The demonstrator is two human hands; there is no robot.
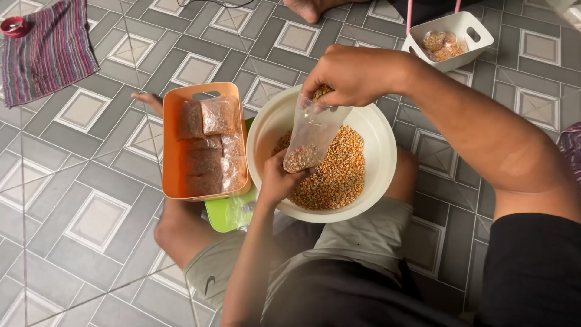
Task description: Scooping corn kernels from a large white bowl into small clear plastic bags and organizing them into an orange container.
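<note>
A round white bowl point(375, 130) rests on my lap, half full of orange-yellow kernels point(339, 175). Over it I hold a small clear plastic bag point(311, 136) with some kernels at its bottom. My left hand point(277, 180) grips the bag's lower end from below. My right hand point(354, 75) is closed at the bag's mouth, with kernels in its fingers. To the left of the bowl stands an orange rectangular basket point(171, 148) with several filled clear bags point(209, 145) stacked in it.
A green tray point(223, 215) with clear plastic pokes out under the orange basket. A white basket point(463, 27) holding filled bags stands at the back right. A striped cloth point(45, 51) and a red lid point(14, 25) lie far left. Another person's foot point(311, 7) shows at the top.
</note>
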